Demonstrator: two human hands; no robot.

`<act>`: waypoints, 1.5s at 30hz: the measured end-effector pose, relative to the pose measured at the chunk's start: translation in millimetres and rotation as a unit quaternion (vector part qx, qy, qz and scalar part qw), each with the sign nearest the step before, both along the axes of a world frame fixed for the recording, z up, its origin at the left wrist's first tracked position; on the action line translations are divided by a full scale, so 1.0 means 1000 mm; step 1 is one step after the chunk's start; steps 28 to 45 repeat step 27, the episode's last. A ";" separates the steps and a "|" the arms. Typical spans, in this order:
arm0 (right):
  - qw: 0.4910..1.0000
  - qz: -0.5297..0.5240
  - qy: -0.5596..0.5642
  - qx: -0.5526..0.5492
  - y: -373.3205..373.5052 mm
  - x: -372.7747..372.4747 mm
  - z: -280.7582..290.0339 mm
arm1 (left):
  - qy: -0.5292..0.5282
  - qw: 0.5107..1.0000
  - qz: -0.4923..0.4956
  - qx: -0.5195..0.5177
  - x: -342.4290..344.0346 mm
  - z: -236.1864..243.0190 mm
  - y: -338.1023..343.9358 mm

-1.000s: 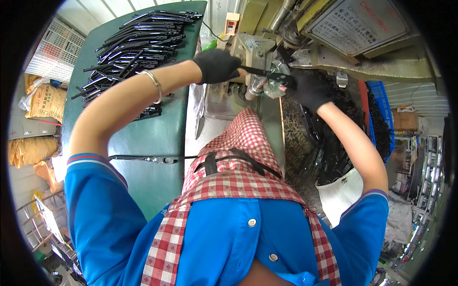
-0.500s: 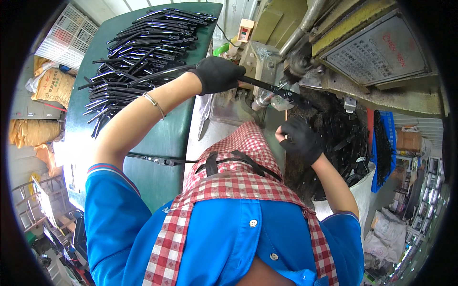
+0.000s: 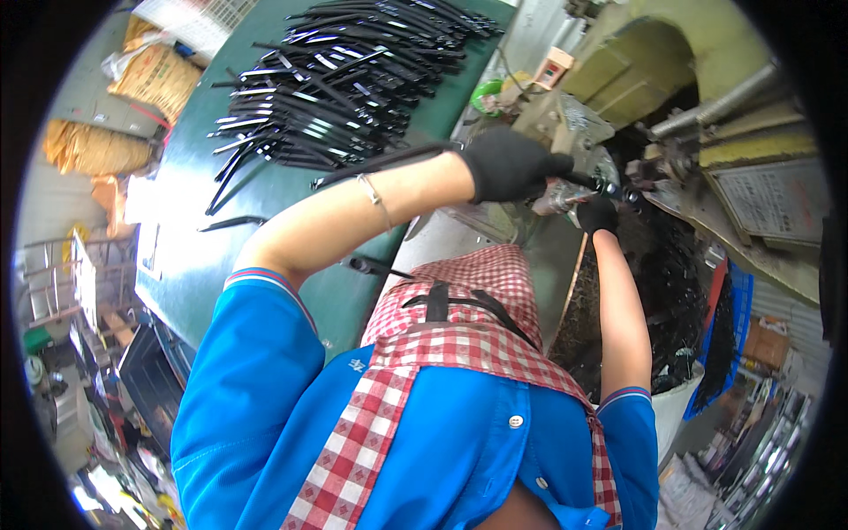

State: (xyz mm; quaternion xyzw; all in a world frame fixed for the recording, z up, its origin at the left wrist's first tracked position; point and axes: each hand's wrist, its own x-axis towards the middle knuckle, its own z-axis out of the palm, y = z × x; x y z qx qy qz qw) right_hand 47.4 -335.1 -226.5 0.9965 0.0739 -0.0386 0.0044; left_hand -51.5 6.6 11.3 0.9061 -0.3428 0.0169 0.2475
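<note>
My left hand (image 3: 511,166), in a black glove, is closed around a long black strip that looks like a wiper blade (image 3: 583,179). One end trails left over the green table; the other reaches into the machine head (image 3: 565,196). Close below that far end is my right hand (image 3: 598,215), also black-gloved, with its fingers drawn in against the machine. What they pinch, if anything, is hidden. Many similar black blades (image 3: 344,88) lie in a heap on the green table (image 3: 190,199).
A large greenish machine body (image 3: 768,163) stands at the right. Under it is a dark bin area (image 3: 654,274) with black scraps. A blue crate (image 3: 735,344) is at far right. Stuffed sacks (image 3: 159,84) sit at the left, and a small switch box (image 3: 554,68) is behind the machine.
My right hand has gone up and forward from over the dark scraps to the machine head. The left hand, holding the blade, is farther right against the table. The view has turned.
</note>
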 end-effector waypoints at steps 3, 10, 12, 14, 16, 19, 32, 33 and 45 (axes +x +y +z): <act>0.994 0.102 0.014 -0.039 -0.009 0.014 -0.020 | 0.042 0.997 0.037 0.055 -0.049 -0.044 0.045; 0.995 -0.038 0.006 0.096 0.031 -0.026 0.059 | 0.042 0.953 0.281 0.107 -0.156 -0.132 0.211; 0.991 -0.012 -0.031 0.129 0.013 -0.021 0.038 | 0.003 0.928 0.371 0.040 -0.184 -0.153 0.237; 0.973 -0.021 -0.031 0.229 0.020 -0.025 0.053 | 0.008 0.891 0.455 -0.004 -0.209 -0.160 0.249; 0.912 -0.027 -0.022 0.410 0.007 -0.026 0.062 | 0.053 0.837 0.542 0.045 -0.217 -0.166 0.251; 0.691 -0.074 0.049 0.718 0.027 -0.058 0.122 | 0.026 0.819 0.564 0.103 -0.201 -0.157 0.255; 0.826 -0.028 -0.024 0.563 0.078 -0.102 0.216 | -0.003 0.859 0.454 0.237 -0.077 -0.126 0.273; 0.826 -0.028 -0.024 0.563 0.078 -0.102 0.216 | -0.003 0.859 0.454 0.237 -0.077 -0.126 0.273; 0.826 -0.028 -0.024 0.563 0.078 -0.102 0.216 | -0.003 0.859 0.454 0.237 -0.077 -0.126 0.273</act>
